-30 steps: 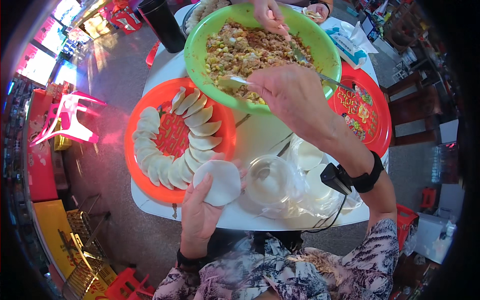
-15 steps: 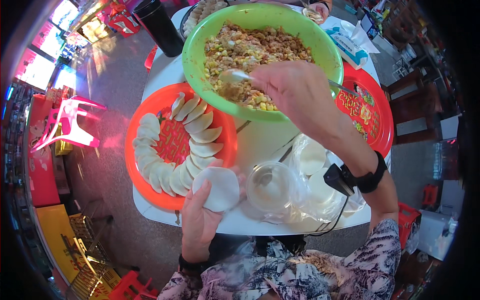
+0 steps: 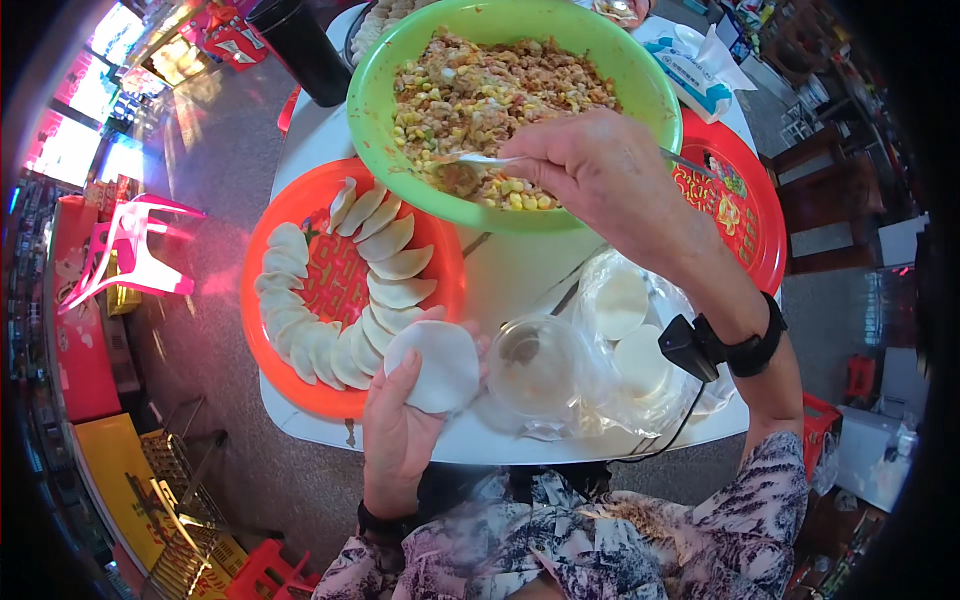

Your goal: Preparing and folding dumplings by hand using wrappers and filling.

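A round white dumpling wrapper lies across the fingers of my left hand, the thumb resting on its edge. My right hand grips a pale spoon whose end touches the filling, a mix of minced meat and corn, in the large green bowl. Left of the bowl, folded dumplings are laid in a curve on a red plate. More round wrappers sit in clear plastic right of my left hand, beside a clear round tub.
A black tumbler stands at the far left of the table. A second red plate lies partly under the bowl, and a tissue pack is behind it. At the far edge shows another person's hand. A pink stool stands on the floor.
The spoon in my right hand has dipped lower, into the filling near the bowl's near side. My left hand keeps the wrapper in nearly the same place. The whole view has shifted slightly.
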A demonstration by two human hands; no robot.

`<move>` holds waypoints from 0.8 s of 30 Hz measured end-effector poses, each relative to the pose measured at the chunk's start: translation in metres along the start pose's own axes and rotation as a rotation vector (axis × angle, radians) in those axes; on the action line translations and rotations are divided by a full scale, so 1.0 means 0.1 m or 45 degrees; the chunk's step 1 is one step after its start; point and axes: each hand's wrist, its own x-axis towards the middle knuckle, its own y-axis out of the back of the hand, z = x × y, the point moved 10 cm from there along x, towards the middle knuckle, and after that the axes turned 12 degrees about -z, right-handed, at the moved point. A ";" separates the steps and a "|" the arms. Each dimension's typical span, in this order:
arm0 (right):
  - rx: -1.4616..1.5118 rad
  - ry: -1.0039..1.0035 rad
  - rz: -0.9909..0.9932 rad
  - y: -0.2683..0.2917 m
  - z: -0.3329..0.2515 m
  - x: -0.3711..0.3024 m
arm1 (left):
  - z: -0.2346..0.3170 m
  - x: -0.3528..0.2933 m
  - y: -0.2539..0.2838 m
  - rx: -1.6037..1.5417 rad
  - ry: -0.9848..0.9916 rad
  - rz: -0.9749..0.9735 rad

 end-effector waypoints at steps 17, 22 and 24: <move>0.691 -0.415 -0.102 -0.02 0.39 -0.21 | 0.09 0.08 -0.18 -0.034 -0.061 -0.036; 1.258 -0.700 -0.069 -0.18 0.70 -0.38 | 0.07 0.22 -0.37 -0.191 -0.102 -0.162; 1.229 -0.688 0.010 -0.11 0.68 -0.40 | 0.08 0.27 -0.42 -0.232 -0.119 -0.212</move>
